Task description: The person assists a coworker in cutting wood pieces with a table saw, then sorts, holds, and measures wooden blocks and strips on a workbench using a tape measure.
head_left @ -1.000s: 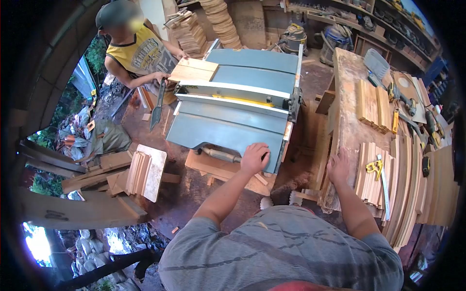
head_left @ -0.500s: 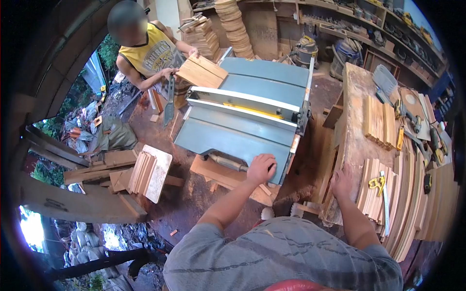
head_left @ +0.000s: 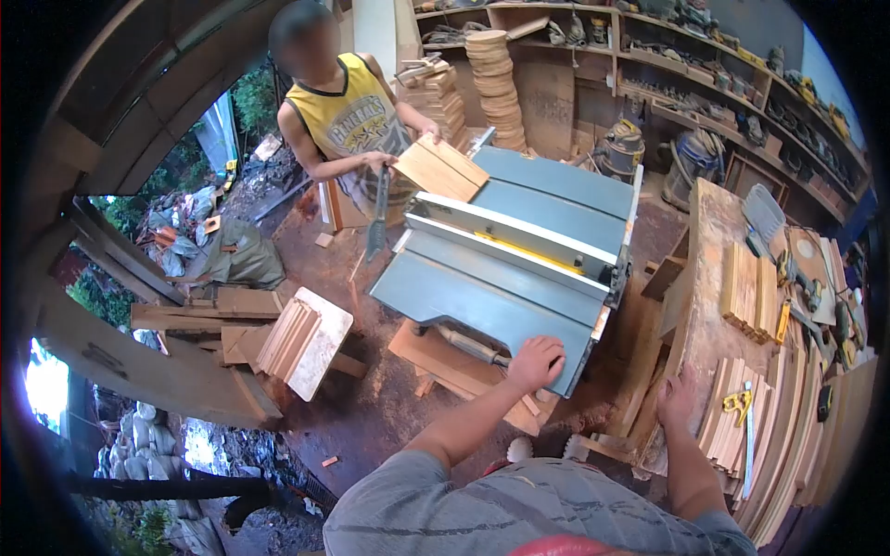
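My left hand rests palm down on the front right corner of the blue-grey saw table, its fingers loosely bent and holding nothing. My right hand lies empty on the near left edge of the wooden workbench, left of a stack of thin wood strips. Across the saw, a person in a yellow top holds a light wooden board, tilted over the table's far left edge. A dark flat tool hangs from that person's hand.
A long metal fence crosses the saw table. Strips lie on a white-topped board at the left. On the bench are a yellow-headed square and wood stacks. Two shop vacuums stand behind.
The view has shifted, moving the scene right and down. The other person has raised and tilted the board off the saw table. Both my hands stay on their surfaces.
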Motion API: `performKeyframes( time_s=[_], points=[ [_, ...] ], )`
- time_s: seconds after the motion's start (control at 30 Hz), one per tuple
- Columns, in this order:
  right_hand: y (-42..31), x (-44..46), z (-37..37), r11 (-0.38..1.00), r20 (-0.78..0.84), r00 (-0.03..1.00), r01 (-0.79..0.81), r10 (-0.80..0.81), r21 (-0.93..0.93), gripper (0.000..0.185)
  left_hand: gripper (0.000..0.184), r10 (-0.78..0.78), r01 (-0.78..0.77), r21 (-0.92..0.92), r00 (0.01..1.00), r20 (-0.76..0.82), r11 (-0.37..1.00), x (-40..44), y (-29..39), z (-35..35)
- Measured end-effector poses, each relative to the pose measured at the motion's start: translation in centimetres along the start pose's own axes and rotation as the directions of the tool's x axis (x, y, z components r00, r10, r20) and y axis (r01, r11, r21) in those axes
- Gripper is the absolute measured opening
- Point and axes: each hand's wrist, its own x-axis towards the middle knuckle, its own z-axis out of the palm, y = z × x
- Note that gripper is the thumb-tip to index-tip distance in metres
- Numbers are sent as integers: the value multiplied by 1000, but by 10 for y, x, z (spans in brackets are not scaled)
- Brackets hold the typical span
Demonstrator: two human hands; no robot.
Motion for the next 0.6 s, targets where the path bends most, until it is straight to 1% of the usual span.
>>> performKeyframes(
  time_s=[0.03,0.1,0.17,0.2,0.23,0.27,0.3,0.37,0.43,0.53,0.6],
  points=[
    [4,-2,1,1000,-18,1000,10,-10,-12,21,10,-1,1,-7,1000,6,1000,-1,2,0],
    [-4,0,-13,999,23,1000,7,-6,-38,21,10,-8,7,-18,1000,-14,1000,-1,5,1],
    [-12,-3,-20,996,23,999,25,-23,-81,21,11,-14,15,-26,999,31,1000,1,5,-4],
    [-22,1,-28,995,88,996,-15,24,-94,21,11,-69,78,-31,969,236,996,3,-7,3],
    [-19,12,-18,996,35,999,-22,25,-85,21,10,-15,15,3,989,149,1000,0,-12,9],
    [-10,11,-8,997,27,1000,-12,14,-75,21,11,16,-16,2,998,68,1000,4,-12,7],
    [-12,4,-14,997,54,999,-1,5,-78,21,11,18,-18,-15,1000,1,1000,-2,-4,5],
    [-7,-4,-20,997,104,995,10,-2,-76,21,12,-7,8,-39,1000,23,999,-3,-3,6],
    [-10,0,-13,998,-3,999,33,-33,-45,18,12,-7,7,-28,1000,22,1000,-1,-5,5],
    [-7,-1,-8,997,-32,999,40,-42,-68,19,12,4,-3,-37,1000,14,999,-3,-1,3],
    [-3,-1,-5,998,6,1000,15,-15,-62,19,12,-3,3,-38,1000,7,999,-2,0,0]
  ],
)
